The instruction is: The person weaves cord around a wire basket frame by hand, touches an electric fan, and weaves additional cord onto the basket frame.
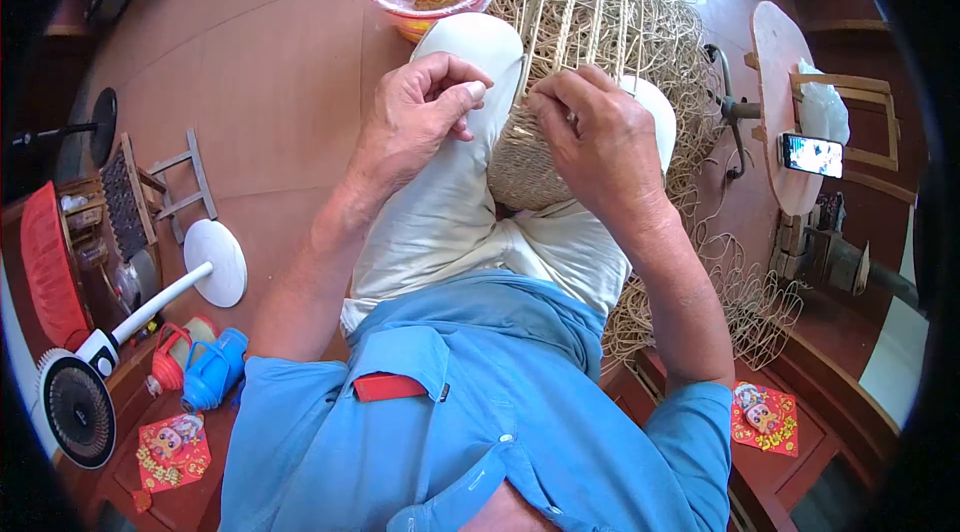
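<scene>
Between my knees lies a woven piece of tan cord (530,167), its tight rows at the near end. Several long, pale warp cords (592,12) run away from it, over the heap behind. My right hand (597,122) is closed over the right side of the weaving where the rows meet the warp cords; its fingertips pinch at the cords, partly hidden. Above my left thigh, left of the weaving and apart from it, my left hand (425,112) has curled fingers with the thumb against them. Whatever thin thing it may hold is too small to make out.
Loose tan cord (665,42) heaps on the floor ahead and right. A red plastic-lined tub (385,2) stands by my left knee. Leftward are a fan (80,412), a blue jug (213,372) and a wooden stool (185,177). A phone (812,155) sits by a board (780,62) at right.
</scene>
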Demonstrator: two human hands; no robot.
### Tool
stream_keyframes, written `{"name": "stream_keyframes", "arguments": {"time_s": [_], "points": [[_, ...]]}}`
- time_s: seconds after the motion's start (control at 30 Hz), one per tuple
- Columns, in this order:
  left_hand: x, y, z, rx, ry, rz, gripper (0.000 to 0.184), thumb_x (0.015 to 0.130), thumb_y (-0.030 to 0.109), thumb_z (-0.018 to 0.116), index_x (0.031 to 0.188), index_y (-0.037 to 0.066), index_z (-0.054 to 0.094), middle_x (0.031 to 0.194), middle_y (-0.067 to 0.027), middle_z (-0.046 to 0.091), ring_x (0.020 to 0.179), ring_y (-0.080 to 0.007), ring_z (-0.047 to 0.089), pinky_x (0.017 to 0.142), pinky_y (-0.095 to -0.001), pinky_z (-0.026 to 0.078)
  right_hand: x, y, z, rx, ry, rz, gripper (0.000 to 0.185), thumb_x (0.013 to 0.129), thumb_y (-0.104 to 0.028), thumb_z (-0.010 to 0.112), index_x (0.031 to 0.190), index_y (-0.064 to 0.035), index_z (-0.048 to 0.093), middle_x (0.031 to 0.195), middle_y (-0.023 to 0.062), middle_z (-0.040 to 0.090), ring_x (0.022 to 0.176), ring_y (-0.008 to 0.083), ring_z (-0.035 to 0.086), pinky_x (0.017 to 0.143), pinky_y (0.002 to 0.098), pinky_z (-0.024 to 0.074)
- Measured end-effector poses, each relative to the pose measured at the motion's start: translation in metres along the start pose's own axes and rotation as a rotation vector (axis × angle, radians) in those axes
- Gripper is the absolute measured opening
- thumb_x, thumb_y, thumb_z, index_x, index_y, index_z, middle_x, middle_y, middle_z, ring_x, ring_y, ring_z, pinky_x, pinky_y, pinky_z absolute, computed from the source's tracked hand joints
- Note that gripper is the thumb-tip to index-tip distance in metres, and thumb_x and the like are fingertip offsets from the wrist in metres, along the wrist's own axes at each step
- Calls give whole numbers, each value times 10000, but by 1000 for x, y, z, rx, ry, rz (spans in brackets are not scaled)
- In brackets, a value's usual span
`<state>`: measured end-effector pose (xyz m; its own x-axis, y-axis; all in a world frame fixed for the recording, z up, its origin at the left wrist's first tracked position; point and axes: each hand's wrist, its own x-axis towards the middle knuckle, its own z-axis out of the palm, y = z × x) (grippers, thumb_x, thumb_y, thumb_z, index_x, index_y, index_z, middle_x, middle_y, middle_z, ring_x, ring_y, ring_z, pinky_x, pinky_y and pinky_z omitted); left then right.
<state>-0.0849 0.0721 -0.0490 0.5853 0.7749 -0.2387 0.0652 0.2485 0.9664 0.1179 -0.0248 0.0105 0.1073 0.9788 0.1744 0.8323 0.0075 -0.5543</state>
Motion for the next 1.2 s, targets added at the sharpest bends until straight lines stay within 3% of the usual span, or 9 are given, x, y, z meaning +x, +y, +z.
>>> {"name": "stream_keyframes", "arguments": {"time_s": [0.2,0.5,0.7,0.77,0.87,0.9,1.03,1.1,1.2], "points": [[-1,0,1,-3,-10,2,204,1077,182,701,1183,21,768,976,-16,714,776,-61,654,728,-239,576,11,-5,0,-162,-90,43,143,1013,-157,691,985,-23,733,952,168,720,860,396,748,782,501,608],[-6,1,9,54,1,78,214,1073,161,687,1206,17,773,1011,-11,738,810,-57,631,732,-241,555,4,-3,-2,27,-102,124,141,1028,-172,703,1032,-40,753,957,162,714,877,383,733,782,482,585],[-10,4,18,163,-2,139,197,1038,127,713,1187,13,772,1031,-24,774,825,-79,663,772,-277,569,-7,2,-8,46,-84,33,137,1038,-128,714,1121,-43,781,998,164,714,892,378,726,776,468,584],[-11,5,19,165,-9,121,199,1036,125,712,1189,14,773,1028,-24,773,814,-79,655,761,-280,562,-16,4,-14,194,112,-51,151,1052,-33,696,1175,-20,783,942,73,674,802,156,639,725,296,510],[-11,4,20,134,-11,98,198,1029,126,729,1189,19,775,1017,-25,771,801,-80,647,750,-284,551,-42,9,-35,261,233,202,173,1047,-25,715,1200,-46,793,1072,52,730,804,122,646,683,290,519],[-13,5,22,159,53,154,196,1028,125,736,1189,22,776,1015,-28,768,788,-80,643,750,-283,549,-56,26,-33,287,299,208,179,1063,-36,710,1222,-67,786,1094,8,717,758,36,546,641,231,455],[-21,25,34,448,104,380,220,961,95,793,1181,79,789,1050,-57,736,887,-157,687,763,-320,566,-100,37,-34,301,327,506,246,1043,-47,732,1287,-68,748,1121,23,719,661,33,456,601,236,428],[-18,27,41,730,91,610,319,873,115,851,1185,133,782,1111,-79,695,1066,-277,674,890,-418,568,-107,41,-27,289,343,489,269,1039,-41,731,1307,-67,739,1144,23,722,662,35,462,602,238,431],[-11,32,47,915,28,721,354,880,154,883,1220,130,790,1128,-84,679,1014,-259,663,870,-388,554,-107,43,-20,285,359,438,326,1036,-30,725,1360,-64,712,1196,37,727,656,51,476,614,253,451]]}}
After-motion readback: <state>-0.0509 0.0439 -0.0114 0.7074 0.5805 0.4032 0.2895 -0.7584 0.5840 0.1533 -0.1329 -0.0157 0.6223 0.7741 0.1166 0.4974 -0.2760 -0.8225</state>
